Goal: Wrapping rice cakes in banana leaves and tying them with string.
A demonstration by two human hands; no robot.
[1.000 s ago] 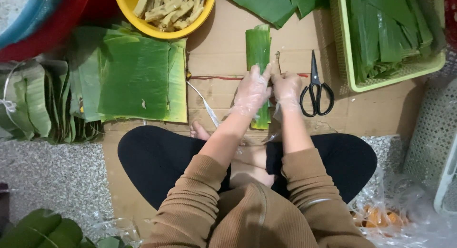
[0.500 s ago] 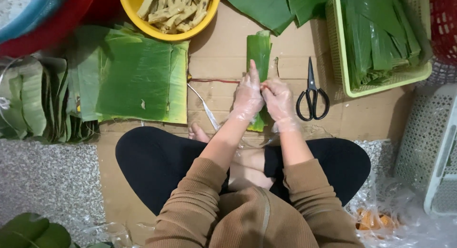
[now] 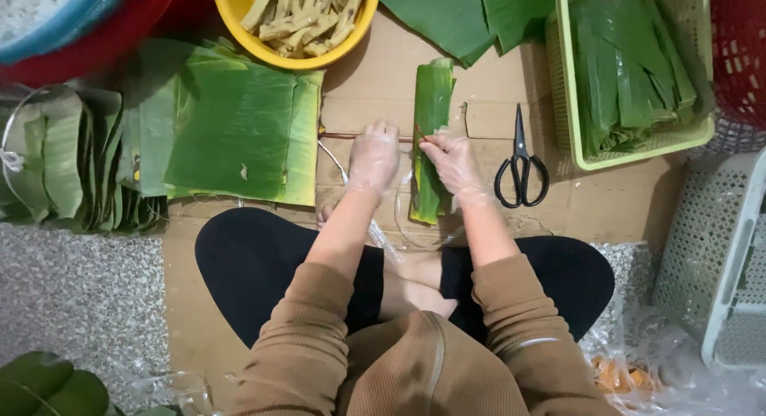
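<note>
scissors (image 3: pixel 520 167) block rt, leaf sheet (image 3: pixel 239 133) lt, bare cardboard (image 3: pixel 375 85) ahead

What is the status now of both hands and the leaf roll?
Left hand and right hand gloved, pinching thin string across leaf roll. Roll flat on cardboard. Scissors beside, clear.

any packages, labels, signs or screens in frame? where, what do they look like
No labels, signs or screens show.
Leaf-wrapped roll: centre, on the cardboard, under both gloved hands; long, green, a thin reddish string across it.
Clear plastic bag: lower right by the knee; crumpled, orange pieces inside.
Clear plastic wrap: bottom left; crumpled, contents unclear.
</note>
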